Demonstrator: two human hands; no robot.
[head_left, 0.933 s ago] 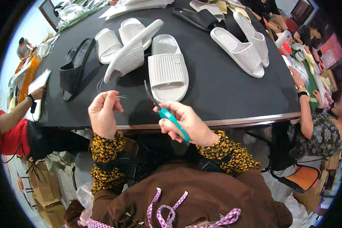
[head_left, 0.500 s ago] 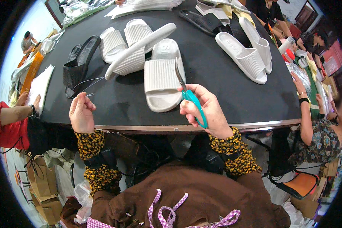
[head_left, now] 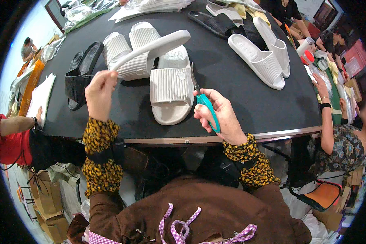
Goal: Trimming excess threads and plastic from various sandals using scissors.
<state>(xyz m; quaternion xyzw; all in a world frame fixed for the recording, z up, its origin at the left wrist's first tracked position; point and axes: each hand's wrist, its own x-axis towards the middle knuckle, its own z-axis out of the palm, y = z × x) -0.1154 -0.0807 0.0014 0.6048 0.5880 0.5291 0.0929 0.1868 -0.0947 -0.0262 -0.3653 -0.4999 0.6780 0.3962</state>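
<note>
The nearer left hand (head_left: 99,95) seemingly pinches thread (head_left: 88,76); the tilted white slipper (head_left: 156,46) slants rightward beyond; right hand (head_left: 221,114) clasps scissors (head_left: 208,106).

One pair of scissors (head_left: 205,99), four white slippers (head_left: 171,86) bunched here, two black slippers (head_left: 90,59) left, two white slippers (head_left: 251,51) over right

Smooth teal-plastic-handled metal scissors (head_left: 202,100) in the right grip (head_left: 218,114); beside it, a matt, ribbed, white plastic-looking slide sandal (head_left: 171,84).
</note>
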